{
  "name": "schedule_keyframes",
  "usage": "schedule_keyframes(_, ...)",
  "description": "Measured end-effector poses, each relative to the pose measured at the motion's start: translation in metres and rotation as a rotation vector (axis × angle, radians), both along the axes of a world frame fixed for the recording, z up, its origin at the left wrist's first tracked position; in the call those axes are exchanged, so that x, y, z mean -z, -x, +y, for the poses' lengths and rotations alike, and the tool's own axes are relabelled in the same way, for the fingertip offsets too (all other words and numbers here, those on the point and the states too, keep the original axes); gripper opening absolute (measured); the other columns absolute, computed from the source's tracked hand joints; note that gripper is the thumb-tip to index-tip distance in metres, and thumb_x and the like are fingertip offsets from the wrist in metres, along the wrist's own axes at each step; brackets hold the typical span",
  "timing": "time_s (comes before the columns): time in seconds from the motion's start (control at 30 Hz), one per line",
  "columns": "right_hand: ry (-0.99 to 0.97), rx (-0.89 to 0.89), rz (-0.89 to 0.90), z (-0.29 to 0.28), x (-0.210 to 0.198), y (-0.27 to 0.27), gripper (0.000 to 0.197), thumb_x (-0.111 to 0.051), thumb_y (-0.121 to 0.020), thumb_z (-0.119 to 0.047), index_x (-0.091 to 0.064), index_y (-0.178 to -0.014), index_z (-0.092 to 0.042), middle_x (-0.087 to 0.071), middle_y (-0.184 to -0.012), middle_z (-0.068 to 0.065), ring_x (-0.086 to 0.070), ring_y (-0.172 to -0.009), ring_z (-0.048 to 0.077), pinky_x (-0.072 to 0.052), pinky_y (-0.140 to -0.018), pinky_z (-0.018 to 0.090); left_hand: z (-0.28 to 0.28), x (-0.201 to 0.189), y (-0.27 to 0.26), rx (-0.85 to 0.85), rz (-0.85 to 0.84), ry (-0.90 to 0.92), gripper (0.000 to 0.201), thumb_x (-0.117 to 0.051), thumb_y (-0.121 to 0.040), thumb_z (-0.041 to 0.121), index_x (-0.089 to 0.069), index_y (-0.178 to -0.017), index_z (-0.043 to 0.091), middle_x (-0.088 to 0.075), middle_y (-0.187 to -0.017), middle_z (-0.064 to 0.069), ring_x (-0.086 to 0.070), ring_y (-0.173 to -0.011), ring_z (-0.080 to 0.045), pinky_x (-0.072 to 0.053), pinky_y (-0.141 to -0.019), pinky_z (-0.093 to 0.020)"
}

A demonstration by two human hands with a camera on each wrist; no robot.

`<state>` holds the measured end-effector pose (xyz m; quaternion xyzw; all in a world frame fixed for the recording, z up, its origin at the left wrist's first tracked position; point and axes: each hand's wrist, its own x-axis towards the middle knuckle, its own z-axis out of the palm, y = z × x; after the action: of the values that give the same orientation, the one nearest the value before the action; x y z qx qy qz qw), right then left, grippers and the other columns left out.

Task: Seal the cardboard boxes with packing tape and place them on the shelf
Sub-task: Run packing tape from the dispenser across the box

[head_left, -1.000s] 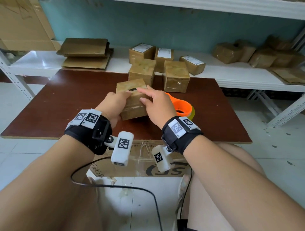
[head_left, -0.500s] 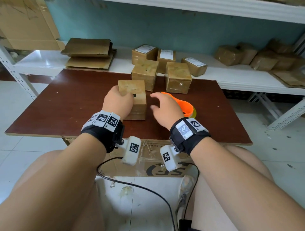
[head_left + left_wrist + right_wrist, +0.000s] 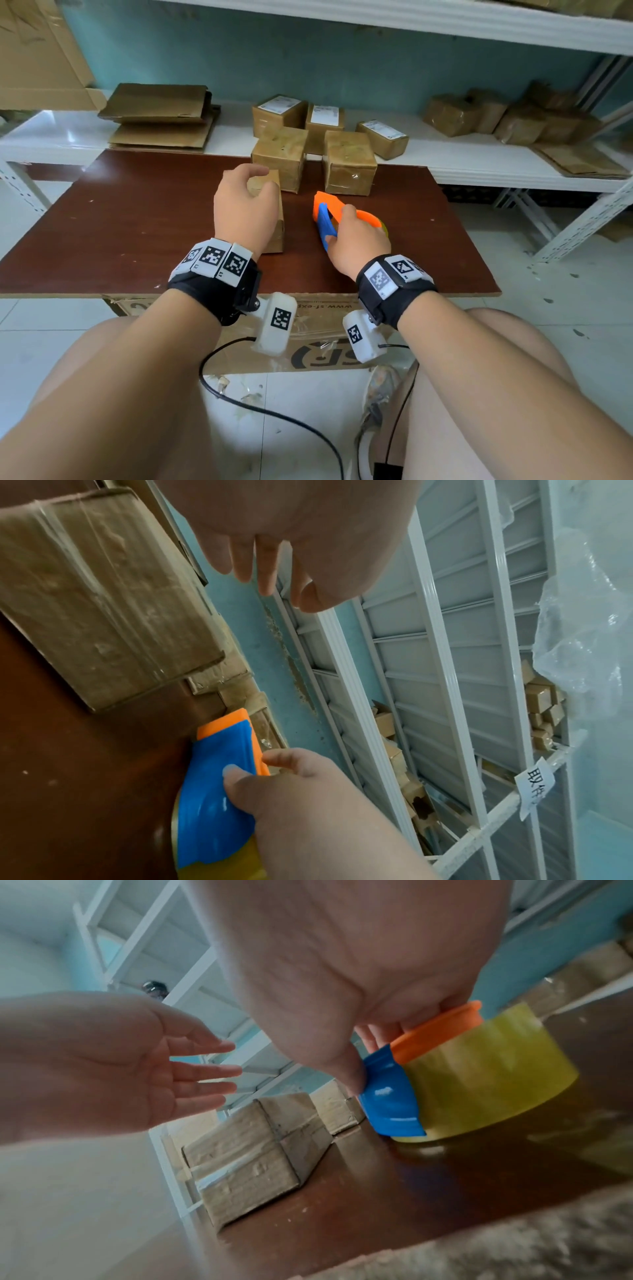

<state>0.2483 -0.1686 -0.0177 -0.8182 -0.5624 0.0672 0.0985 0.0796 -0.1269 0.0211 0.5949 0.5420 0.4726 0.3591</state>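
A small brown cardboard box (image 3: 274, 222) (image 3: 103, 601) (image 3: 250, 1156) stands on the dark red table (image 3: 137, 219). My left hand (image 3: 260, 178) (image 3: 270, 582) (image 3: 212, 1069) hovers just above it with fingers spread, touching nothing. To the right, my right hand (image 3: 337, 222) (image 3: 250, 764) (image 3: 369, 1056) grips the orange and blue tape dispenser (image 3: 325, 212) (image 3: 212, 791) (image 3: 390, 1102), thumb on the blue part. Its yellowish tape roll (image 3: 486, 1074) rests on the table. The dispenser's orange tip points toward the far boxes.
Two taped boxes (image 3: 279, 157) (image 3: 349, 161) stand at the table's far edge. On the white shelf (image 3: 462, 161) behind are three labelled boxes (image 3: 323, 118), flat cardboard (image 3: 161, 116) at left and more boxes (image 3: 513, 116) at right. A large carton (image 3: 322, 342) sits under the table.
My left hand has let go of the small box and lifted off it. My right hand moved right, took hold of the tape dispenser and tilted it up.
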Motion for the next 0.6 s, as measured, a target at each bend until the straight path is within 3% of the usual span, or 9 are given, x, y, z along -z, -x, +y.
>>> schedule_keyframes(0.07, -0.029, 0.041, 0.117, -0.002, -0.005, -0.005, 0.045, -0.056, -0.107, -0.034, -0.042, -0.144, -0.013, -0.068, -0.100, 0.005, -0.070, -0.100, 0.036, -0.050, -0.080, 0.039, 0.000, 0.001, -0.004, 0.000, -0.031, -0.021, 0.029, -0.057, -0.092, 0.027, -0.074, -0.115, 0.030, -0.074, -0.110, 0.002, -0.067, -0.086, -0.002, -0.057, -0.083, -0.029)
schedule_keyframes(0.17, -0.165, 0.099, 0.374, 0.001, -0.010, -0.014, 0.044, -0.055, -0.108, -0.031, -0.046, -0.148, -0.018, -0.067, -0.116, 0.005, -0.066, -0.113, 0.034, -0.051, -0.087, 0.040, -0.002, 0.000, -0.011, -0.012, -0.094, -0.051, 0.024, -0.058, -0.091, 0.030, -0.076, -0.106, 0.033, -0.074, -0.101, 0.012, -0.069, -0.095, -0.010, -0.058, -0.090, -0.036)
schedule_keyframes(0.23, -0.355, 0.118, 0.610, 0.005, -0.015, -0.018, 0.042, -0.057, -0.107, -0.026, -0.051, -0.149, -0.023, -0.068, -0.132, 0.004, -0.066, -0.119, 0.029, -0.054, -0.098, 0.043, 0.000, 0.000, -0.017, -0.010, -0.152, -0.059, 0.020, -0.060, -0.094, 0.023, -0.076, -0.105, 0.028, -0.072, -0.093, 0.014, -0.066, -0.086, -0.007, -0.056, -0.084, -0.030)
schedule_keyframes(0.3, -0.525, 0.132, 0.901, 0.006, -0.024, -0.021, 0.043, -0.060, -0.107, -0.019, -0.053, -0.150, -0.021, -0.071, -0.129, 0.005, -0.071, -0.111, 0.019, -0.058, -0.093, 0.036, 0.001, -0.001, -0.023, 0.013, -0.222, -0.055, 0.017, -0.062, -0.097, 0.016, -0.075, -0.107, 0.021, -0.069, -0.089, 0.012, -0.061, -0.079, -0.003, -0.050, -0.079, -0.022)
schedule_keyframes(0.37, -0.604, 0.115, 1.165, 0.001, -0.036, -0.021, 0.045, -0.061, -0.108, -0.017, -0.052, -0.152, -0.019, -0.074, -0.116, -0.001, -0.072, -0.101, 0.006, -0.057, -0.083, 0.021, 0.002, -0.002, -0.028, 0.023, -0.291, -0.026, 0.016, -0.062, -0.101, 0.018, -0.072, -0.113, 0.020, -0.068, -0.096, 0.012, -0.061, -0.085, -0.002, -0.049, -0.083, -0.021)
schedule_keyframes(0.4, -0.621, 0.095, 1.267, 0.000, -0.041, -0.020, 0.049, -0.063, -0.107, -0.020, -0.050, -0.154, -0.018, -0.075, -0.113, -0.004, -0.072, -0.103, 0.005, -0.056, -0.089, 0.022, 0.003, -0.002, -0.029, 0.022, -0.331, 0.011, 0.018, -0.062, -0.103, 0.021, -0.071, -0.118, 0.021, -0.068, -0.103, 0.012, -0.063, -0.092, -0.003, -0.050, -0.089, -0.022)
schedule_keyframes(0.5, -0.636, -0.009, 1.560, -0.002, -0.053, -0.019, 0.055, -0.066, -0.103, -0.024, -0.051, -0.155, -0.015, -0.076, -0.128, 0.004, -0.070, -0.122, 0.020, -0.050, -0.114, 0.047, 0.006, -0.005, -0.031, 0.048, -0.481, 0.166, 0.015, -0.059, -0.107, 0.033, -0.065, -0.120, 0.029, -0.068, -0.126, 0.005, -0.064, -0.115, -0.007, -0.051, -0.110, -0.032)
schedule_keyframes(0.53, -0.639, -0.040, 1.650, -0.003, -0.055, -0.017, 0.047, -0.062, -0.106, -0.020, -0.054, -0.151, -0.011, -0.075, -0.129, 0.007, -0.071, -0.119, 0.022, -0.050, -0.114, 0.048, 0.006, -0.007, -0.031, 0.072, -0.544, 0.219, 0.014, -0.058, -0.108, 0.037, -0.064, -0.118, 0.029, -0.069, -0.131, 0.000, -0.065, -0.115, -0.009, -0.052, -0.110, -0.035)
schedule_keyframes(0.6, -0.620, -0.093, 1.799, -0.006, -0.061, -0.014, 0.030, -0.051, -0.111, -0.012, -0.063, -0.138, -0.008, -0.077, -0.121, 0.009, -0.073, -0.108, 0.022, -0.054, -0.107, 0.043, 0.004, -0.010, -0.030, 0.181, -0.687, 0.330, 0.031, -0.052, -0.109, 0.047, -0.065, -0.124, 0.023, -0.072, -0.132, -0.005, -0.071, -0.111, -0.015, -0.057, -0.103, -0.037)
